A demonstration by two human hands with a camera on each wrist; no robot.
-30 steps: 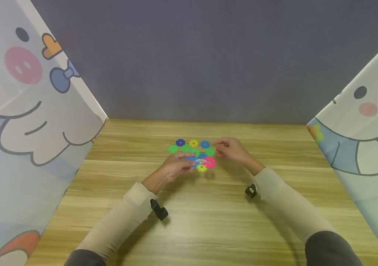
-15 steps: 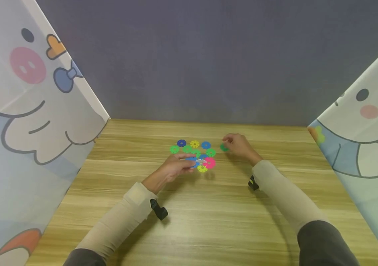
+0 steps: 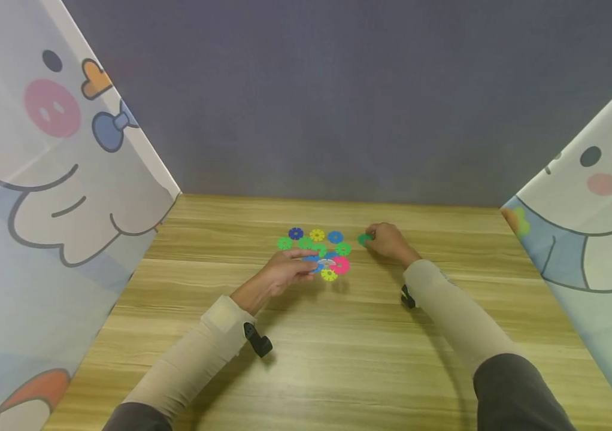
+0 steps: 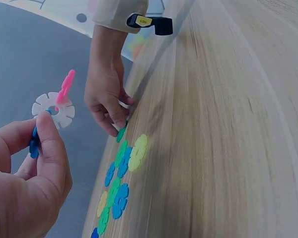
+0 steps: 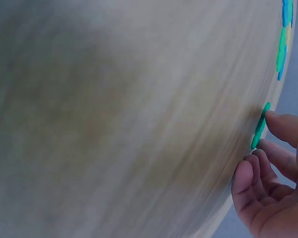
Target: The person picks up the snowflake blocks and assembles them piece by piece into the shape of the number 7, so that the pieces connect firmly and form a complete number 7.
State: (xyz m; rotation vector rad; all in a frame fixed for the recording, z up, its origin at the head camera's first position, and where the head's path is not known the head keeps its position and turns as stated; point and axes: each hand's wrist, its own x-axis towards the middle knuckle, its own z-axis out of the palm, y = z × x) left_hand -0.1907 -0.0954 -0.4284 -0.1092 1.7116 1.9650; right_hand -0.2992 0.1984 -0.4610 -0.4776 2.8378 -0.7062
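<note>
My left hand (image 3: 286, 269) is raised and pinches a blue notched snowflake disc (image 4: 34, 144) between thumb and fingers. Slotted to it is a whitish clear disc (image 4: 65, 116), and a pink disc (image 4: 64, 89) stands crosswise in that one's rim. My right hand (image 3: 390, 240) is low at the table, right of the loose discs. Its thumb and index finger pinch a green snowflake disc (image 5: 260, 126) at opposite edges. The other fingers of that hand are curled against the tabletop.
Several loose discs lie left of the right hand: a dark blue disc (image 3: 296, 233), a yellow disc (image 3: 317, 235), a blue disc (image 3: 335, 237) and green ones such as this green disc (image 3: 342, 249). The wooden table (image 3: 338, 359) ends at a grey wall (image 3: 338, 102).
My right hand has moved rightward from beside the loose discs, then lowered onto the green disc, which it now pinches. The left hand stays put with its joined discs.
</note>
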